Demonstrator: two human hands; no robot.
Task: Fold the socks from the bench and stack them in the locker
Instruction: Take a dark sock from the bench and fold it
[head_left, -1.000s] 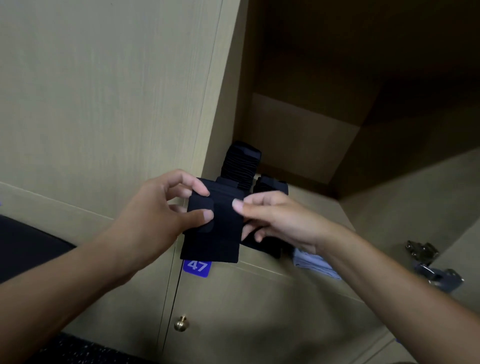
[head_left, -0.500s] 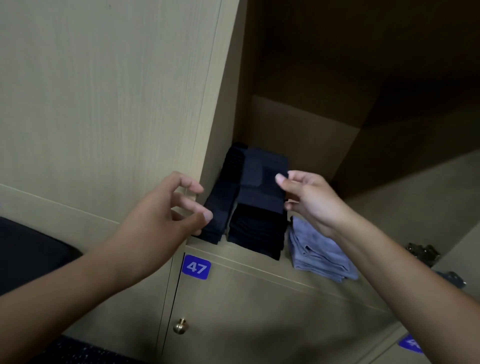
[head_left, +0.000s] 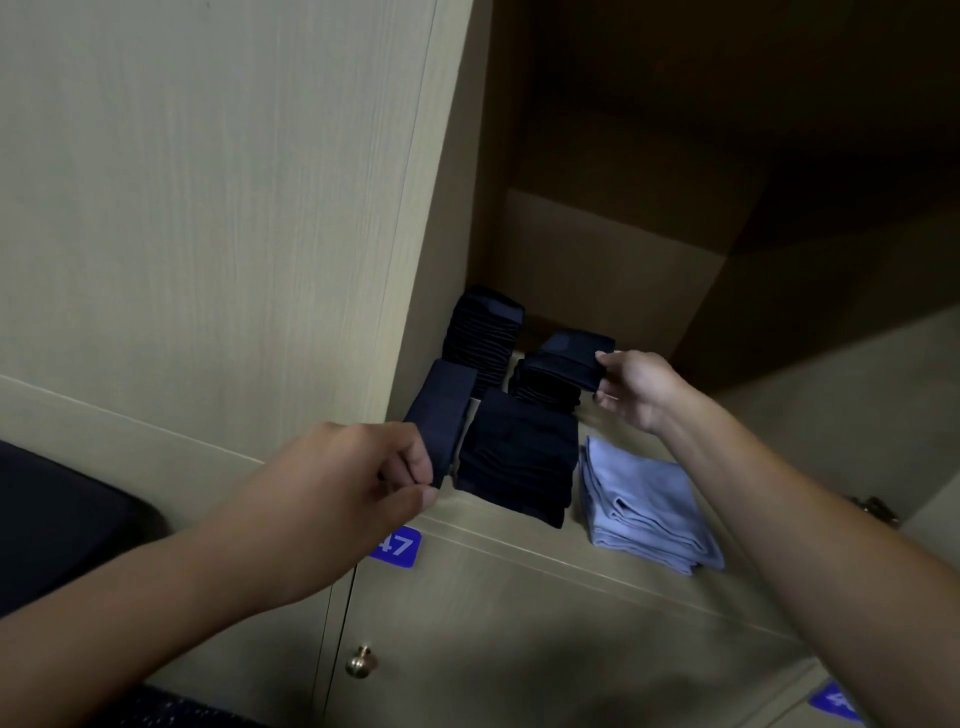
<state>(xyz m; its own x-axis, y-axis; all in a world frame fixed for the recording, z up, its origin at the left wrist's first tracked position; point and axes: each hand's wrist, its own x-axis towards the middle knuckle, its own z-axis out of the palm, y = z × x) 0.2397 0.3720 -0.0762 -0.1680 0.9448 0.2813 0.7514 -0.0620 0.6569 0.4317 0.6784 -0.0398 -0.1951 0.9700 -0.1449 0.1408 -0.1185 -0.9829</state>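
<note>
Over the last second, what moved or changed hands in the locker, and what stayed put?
The folded dark sock left the left hand; the right hand carried it onto the rear dark stack, still pinching it. The light blue folded stack stayed put.

Locker shelf (head_left: 519, 540): four sock stacks held.
Rear stack (head_left: 483, 338): placed behind leaning stack (head_left: 441, 421).
Folded cloth (head_left: 649, 509): laid rightmost.

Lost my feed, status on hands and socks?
Left hand pinches a leaning dark sock. Right hand pinches folded sock atop rear stack. Nothing in the way.
</note>
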